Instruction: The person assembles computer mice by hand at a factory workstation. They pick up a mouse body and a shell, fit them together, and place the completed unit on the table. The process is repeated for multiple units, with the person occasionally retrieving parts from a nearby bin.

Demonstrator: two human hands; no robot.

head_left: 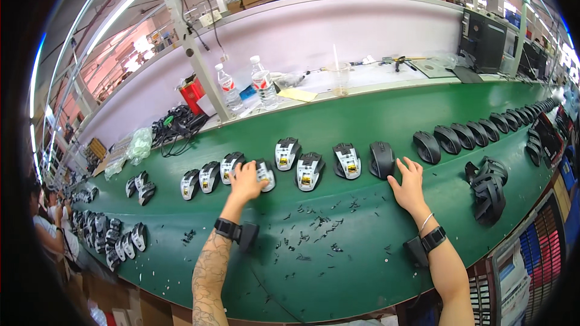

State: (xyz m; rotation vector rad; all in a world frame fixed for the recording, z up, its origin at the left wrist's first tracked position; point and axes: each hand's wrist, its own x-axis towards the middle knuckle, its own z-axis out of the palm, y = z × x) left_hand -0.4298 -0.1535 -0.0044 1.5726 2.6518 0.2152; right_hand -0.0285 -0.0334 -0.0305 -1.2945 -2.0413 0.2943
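Note:
My left hand [246, 182] has its fingers and thumb around the left side of a silver-and-black computer mouse [266, 173] resting on the green bench [217, 124]. Its fingers partly cover that mouse, and another opened mouse [229, 161] is close by on the left. Beside a fully black mouse [382, 158], my right hand [411, 186] is open, fingers spread and thumb near the mouse's right edge. Between the hands sit more opened mice with silver bodies and yellow patches, such as one mouse [310, 172]. Small dark pieces [320, 229] lie scattered nearer me.
Black mice [447, 139] run in a row to the far right, and dark curved parts [489, 190] are piled nearer. More mice [112, 235] cluster at left. Water bottles [263, 84], a clear cup [340, 78] and tangled cables [178, 124] stand behind. A crate [547, 247] is at lower right.

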